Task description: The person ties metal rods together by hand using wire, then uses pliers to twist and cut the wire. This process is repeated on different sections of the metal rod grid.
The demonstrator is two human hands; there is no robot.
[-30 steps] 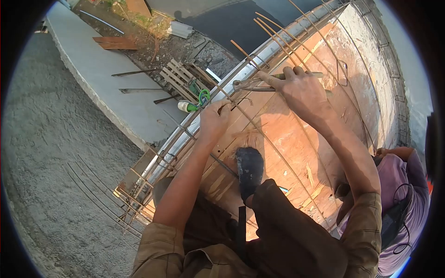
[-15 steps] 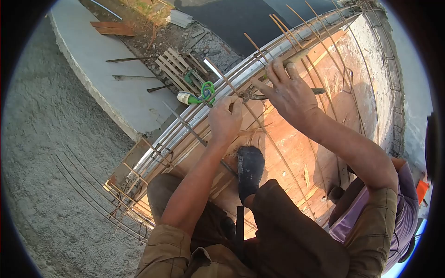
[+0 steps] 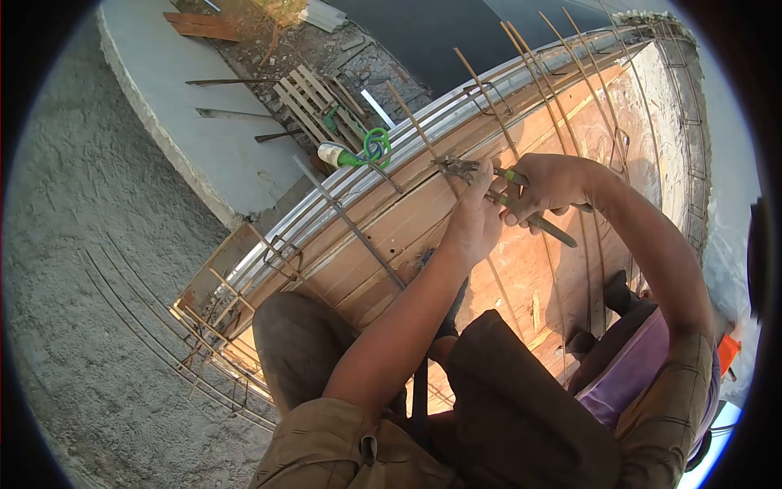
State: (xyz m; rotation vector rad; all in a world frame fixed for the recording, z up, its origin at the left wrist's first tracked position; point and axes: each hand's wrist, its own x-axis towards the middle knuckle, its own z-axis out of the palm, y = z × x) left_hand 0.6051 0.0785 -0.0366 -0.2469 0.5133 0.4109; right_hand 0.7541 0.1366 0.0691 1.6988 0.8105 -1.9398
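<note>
My right hand (image 3: pixel 550 186) is wrapped round the handles of a pair of pincers (image 3: pixel 513 176), which have worn green grips. The metal jaws point left, beside a thin rusty rebar (image 3: pixel 417 122) that crosses the formwork. My left hand (image 3: pixel 475 222) is closed right by the pincers, its fingertips against the tool just behind the jaws. Whatever lies between the left fingers is hidden. Beneath both hands is a reddish plywood panel (image 3: pixel 521 285) with more bars running over it.
Rebar ends stick up along the formwork's metal-edged side (image 3: pixel 285 224). Below that edge lie a pallet (image 3: pixel 305 102) and a green-and-white power tool (image 3: pixel 338 155) with a green cord. A person in purple (image 3: pixel 627 359) crouches close on the right. Rough concrete (image 3: pixel 90 204) spans the left.
My right hand has closed round the pincers' handles after being spread over them. My left hand has moved right, from the rebar to beside the tool. The view has shifted slightly.
</note>
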